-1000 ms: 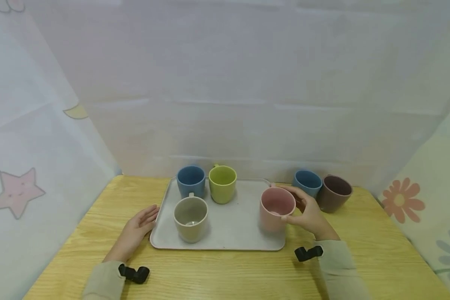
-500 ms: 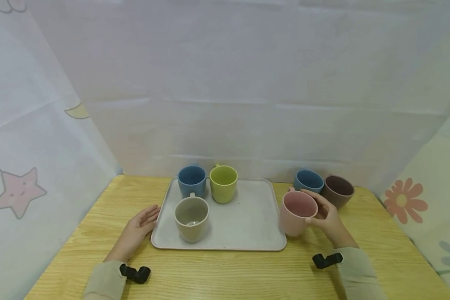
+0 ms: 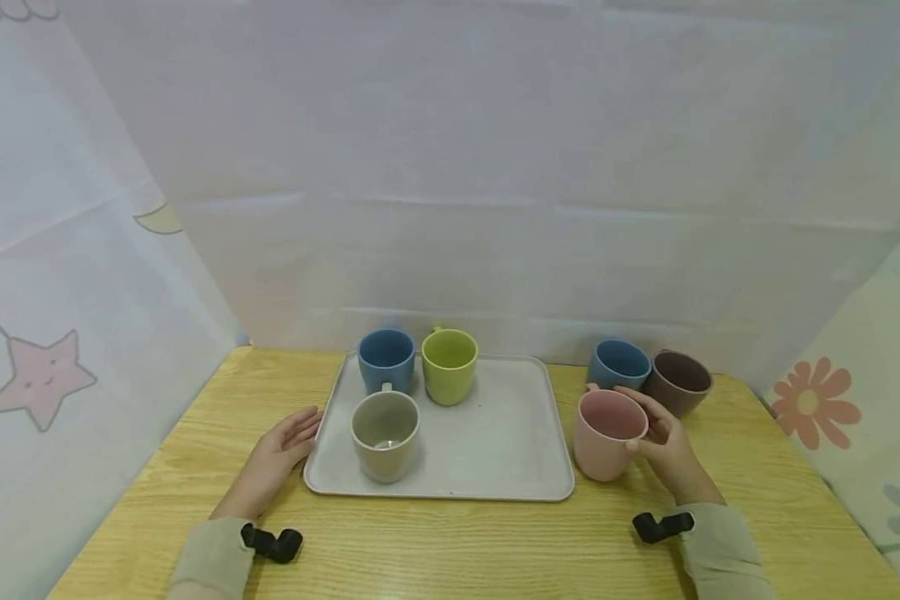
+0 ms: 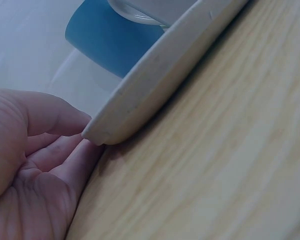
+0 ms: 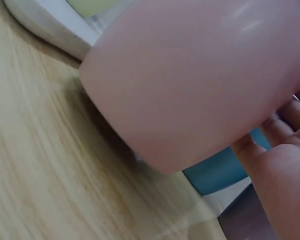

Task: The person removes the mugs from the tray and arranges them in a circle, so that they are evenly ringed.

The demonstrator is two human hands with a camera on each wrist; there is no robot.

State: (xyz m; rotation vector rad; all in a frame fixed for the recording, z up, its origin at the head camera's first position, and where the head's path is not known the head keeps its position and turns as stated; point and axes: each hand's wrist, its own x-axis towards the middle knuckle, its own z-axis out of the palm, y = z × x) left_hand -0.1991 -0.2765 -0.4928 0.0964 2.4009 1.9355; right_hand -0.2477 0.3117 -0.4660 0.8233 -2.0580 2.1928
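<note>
Wood-grain surface (image 3: 450,542), pale sheet backdrop (image 3: 450,167): R hand (image 3: 663,450) grips pink mug (image 3: 603,454) round its side, not by handle (image 3: 592,388), just R of tray (image 3: 495,442), prob. for secure hold; L hand (image 3: 276,446), fingers near-straight, touches tray's L edge, apparently steadying it. Mug–surface contact unclear.

The tray (image 3: 495,450) bears a blue mug (image 3: 386,354), green mug (image 3: 450,379) and beige mug (image 3: 384,461). The left hand (image 3: 273,454) touches its left edge; to its right are a purple mug (image 3: 678,387) and, gripped by the right hand (image 3: 667,450), a pink mug (image 3: 603,450).
</note>
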